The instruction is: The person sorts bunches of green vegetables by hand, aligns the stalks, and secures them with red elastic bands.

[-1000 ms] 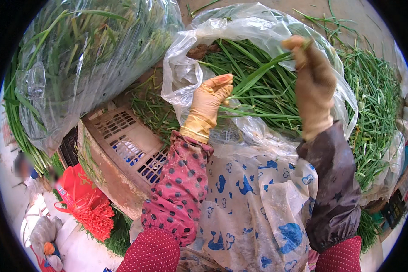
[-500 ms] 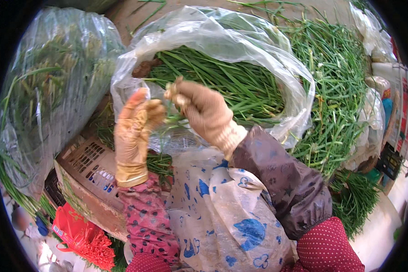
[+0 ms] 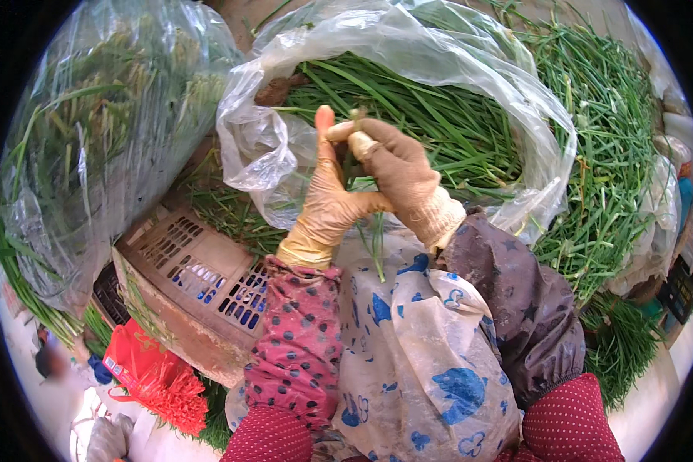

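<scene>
Over the near left edge of the clear plastic bag (image 3: 250,154), a few green stalks (image 3: 376,250) are pinched between the thumb and fingers of the right hand (image 3: 408,165). The left hand (image 3: 323,200) is held close by, its thumb and fingers spread apart; whether any stalk is touched by its palm cannot be told. Stalks could be dropped if the pinch is made too loose, since they are thin and may be slick. Their loose ends, seen hanging in front of the apron (image 3: 439,323), could be bent against it. The soft near edge could be snagged by the dark sleeve (image 3: 516,300) and pulled over the long leaves (image 3: 408,115) inside. On the left, room is cut short by the crate (image 3: 181,316) and the full bag (image 3: 123,131). Past the right edge, a heap of greens (image 3: 593,138) is spread. The most open room is found above the bag's mouth, toward its far edge.
</scene>
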### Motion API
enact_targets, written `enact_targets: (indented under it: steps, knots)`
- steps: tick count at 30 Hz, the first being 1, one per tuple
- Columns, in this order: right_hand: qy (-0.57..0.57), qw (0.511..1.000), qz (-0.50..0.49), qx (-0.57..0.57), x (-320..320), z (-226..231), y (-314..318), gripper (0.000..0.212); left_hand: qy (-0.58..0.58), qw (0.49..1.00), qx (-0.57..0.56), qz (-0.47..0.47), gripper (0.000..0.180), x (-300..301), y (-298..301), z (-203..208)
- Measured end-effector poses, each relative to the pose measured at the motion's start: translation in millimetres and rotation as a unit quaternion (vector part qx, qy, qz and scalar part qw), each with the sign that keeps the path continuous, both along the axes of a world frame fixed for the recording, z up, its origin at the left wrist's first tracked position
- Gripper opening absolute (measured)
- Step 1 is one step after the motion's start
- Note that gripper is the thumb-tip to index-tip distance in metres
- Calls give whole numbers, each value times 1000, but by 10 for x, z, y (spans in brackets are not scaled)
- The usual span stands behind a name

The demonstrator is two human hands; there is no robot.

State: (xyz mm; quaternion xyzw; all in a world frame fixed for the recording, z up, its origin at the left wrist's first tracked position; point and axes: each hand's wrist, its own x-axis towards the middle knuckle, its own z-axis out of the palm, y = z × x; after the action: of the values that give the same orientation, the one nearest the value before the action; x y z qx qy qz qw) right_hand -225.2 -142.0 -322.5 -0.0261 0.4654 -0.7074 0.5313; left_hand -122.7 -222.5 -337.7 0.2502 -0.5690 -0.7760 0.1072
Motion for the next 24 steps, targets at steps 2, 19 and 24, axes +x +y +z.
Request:
enact_targets:
  steps: [2, 19, 24]
  knots:
    - [78, 993, 83, 0, -4, 79, 44, 22, -46, 999, 14, 21, 114, 119, -54, -158]
    - [626, 479, 333, 518, -929, -358, 1413, 88, -81, 606, -587, -531, 51, 381, 88, 1]
    - [575, 510, 403, 496, -1051, -421, 1365, 89, -26, 679, -571, -462, 29, 344, -201, -126]
